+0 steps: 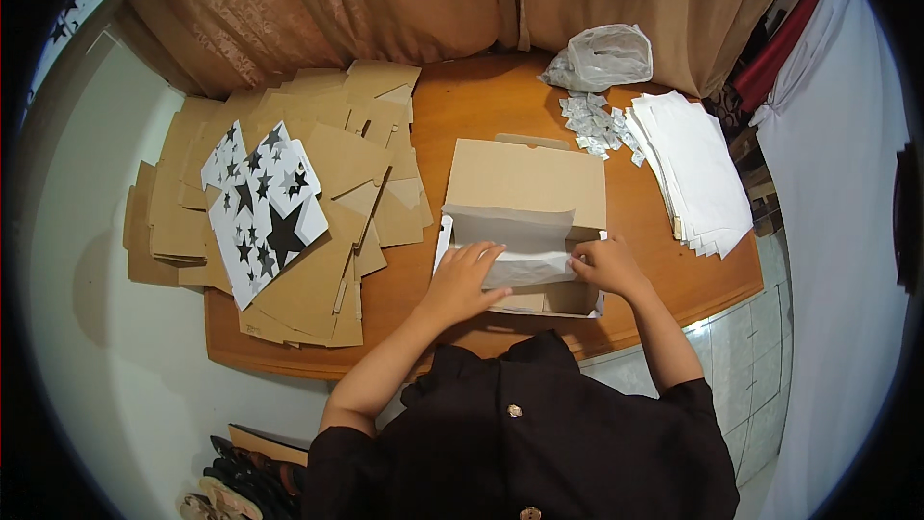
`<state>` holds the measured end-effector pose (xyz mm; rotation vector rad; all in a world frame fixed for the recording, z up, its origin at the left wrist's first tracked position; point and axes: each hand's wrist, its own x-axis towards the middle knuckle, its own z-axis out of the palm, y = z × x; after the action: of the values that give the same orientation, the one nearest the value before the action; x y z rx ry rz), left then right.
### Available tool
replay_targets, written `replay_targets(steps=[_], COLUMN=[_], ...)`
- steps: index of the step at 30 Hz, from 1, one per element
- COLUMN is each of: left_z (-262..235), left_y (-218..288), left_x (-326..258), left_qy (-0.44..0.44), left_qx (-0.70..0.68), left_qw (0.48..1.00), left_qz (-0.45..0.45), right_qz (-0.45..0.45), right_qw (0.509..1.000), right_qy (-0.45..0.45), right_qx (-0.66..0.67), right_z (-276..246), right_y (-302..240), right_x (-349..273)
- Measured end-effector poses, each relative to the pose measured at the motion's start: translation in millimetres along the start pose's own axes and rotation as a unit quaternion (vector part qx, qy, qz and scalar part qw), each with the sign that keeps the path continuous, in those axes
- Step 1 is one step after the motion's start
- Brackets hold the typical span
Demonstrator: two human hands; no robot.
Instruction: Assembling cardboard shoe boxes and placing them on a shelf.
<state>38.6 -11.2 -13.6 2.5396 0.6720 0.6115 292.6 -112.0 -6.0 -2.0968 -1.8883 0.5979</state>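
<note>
An open cardboard box [527, 171] stands in front of me on the wooden table, its brown lid tipped back away from me. White tissue paper [523, 233] lines part of the inside and rises toward the lid, while bare brown cardboard shows along the near side. My left hand [466, 281] rests on the paper at the box's left side, fingers stretched out. At the right wall, my right hand [608, 266] pinches the paper's right edge between thumb and fingers. The underside of the paper is hidden.
Flattened brown cardboard boxes [351, 159] pile up on the left, topped by a white star-printed sheet [252, 202]. At the right lie stacked white paper [695, 173], small sachets [592, 123] and a clear plastic bag [611, 56]. Curtains [385, 5] hang behind the table [462, 87].
</note>
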Motion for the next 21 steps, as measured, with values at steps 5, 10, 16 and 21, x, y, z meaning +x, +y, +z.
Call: replay_targets(steps=[5, 10, 16, 21], left_z=[4, 12, 50, 57], left_y=[-42, -48, -67, -68], left_x=[33, 51, 62, 56], left_qy=[-0.297, -0.263, -0.178, -0.184], left_qx=[-0.049, 0.0, 0.185, 0.202], left_qw=[0.947, 0.961, 0.966, 0.962], left_qz=[-0.11, -0.085, -0.036, 0.003], right_qz=[0.06, 0.086, 0.035, -0.085], right_qw=[0.998, 0.992, 0.98, 0.983], right_qy=[-0.015, 0.025, 0.187, 0.065], right_qx=[-0.027, -0.094, -0.064, -0.149], right_z=[-11, -9, -10, 34], right_y=[-2, -4, -30, -17], right_x=[-6, 1, 11, 8])
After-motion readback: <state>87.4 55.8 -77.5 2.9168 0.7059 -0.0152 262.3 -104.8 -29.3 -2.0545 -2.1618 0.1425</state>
